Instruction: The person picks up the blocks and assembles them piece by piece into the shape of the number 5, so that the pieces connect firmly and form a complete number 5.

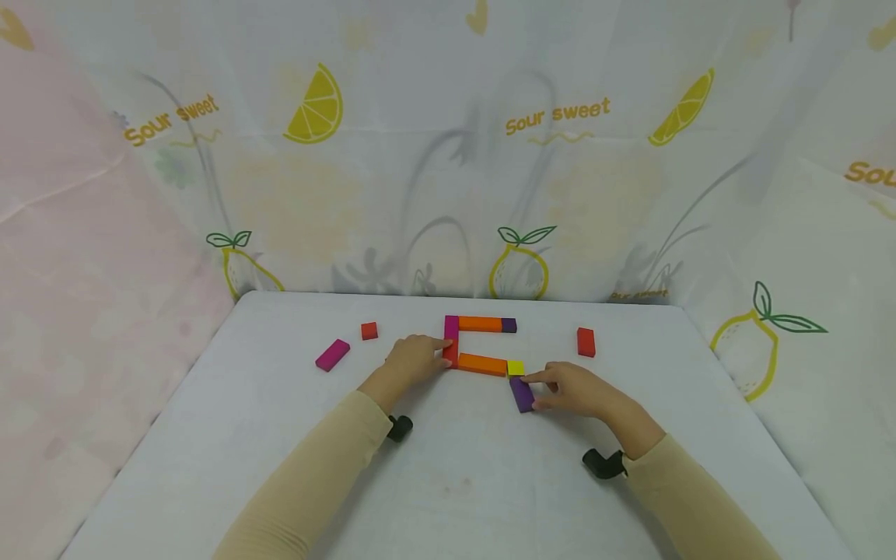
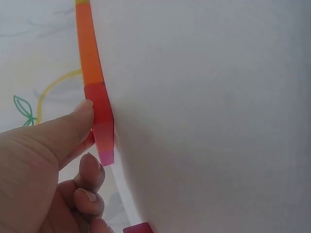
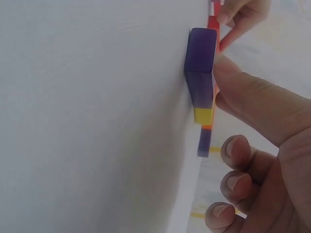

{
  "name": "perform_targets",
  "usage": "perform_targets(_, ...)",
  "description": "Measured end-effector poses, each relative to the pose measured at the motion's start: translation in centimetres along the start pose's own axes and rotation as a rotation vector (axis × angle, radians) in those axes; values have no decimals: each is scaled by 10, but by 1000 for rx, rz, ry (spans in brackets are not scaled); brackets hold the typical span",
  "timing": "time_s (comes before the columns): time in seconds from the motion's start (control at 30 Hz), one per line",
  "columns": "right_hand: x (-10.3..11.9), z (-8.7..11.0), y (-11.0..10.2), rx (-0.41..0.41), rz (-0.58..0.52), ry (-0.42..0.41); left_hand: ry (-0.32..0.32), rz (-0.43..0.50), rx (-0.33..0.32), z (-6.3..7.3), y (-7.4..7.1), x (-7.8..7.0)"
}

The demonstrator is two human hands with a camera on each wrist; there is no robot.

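My left hand pinches a red block between thumb and index finger. Directly beyond that stands a magenta block in the same line. Two orange blocks run rightward from this column; the far one ends at a small dark purple block, the near one at a yellow block. With thumb and index finger, my right hand holds a longer purple block at its two ends. It lies slightly slanted, its far end right at the yellow block.
To the left on the white tabletop lie a small red block and a loose magenta block. Another red block is at the far right. A lemon-print cloth hangs behind the table.
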State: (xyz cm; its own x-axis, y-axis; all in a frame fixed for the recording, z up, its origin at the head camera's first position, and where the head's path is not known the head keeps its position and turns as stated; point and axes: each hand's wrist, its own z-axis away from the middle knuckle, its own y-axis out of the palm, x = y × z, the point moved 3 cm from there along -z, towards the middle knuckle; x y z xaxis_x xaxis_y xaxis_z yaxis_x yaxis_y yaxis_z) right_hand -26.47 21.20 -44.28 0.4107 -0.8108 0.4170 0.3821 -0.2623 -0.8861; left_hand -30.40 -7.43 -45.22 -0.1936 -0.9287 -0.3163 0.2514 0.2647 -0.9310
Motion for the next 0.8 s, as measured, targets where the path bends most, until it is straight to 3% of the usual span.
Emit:
perform_targets(0.3, -4, 3, -7, -32, -52, 51, 18, 32, 3, -3, 1, 3)
perform_targets(0.57, -8, 9, -19, -84, -82, 25, 50, 60, -22, -2, 0, 6)
perform_targets(0.8, -16, 13, -33, -166, -50, -13, 84, 31, -87, 7, -8, 15)
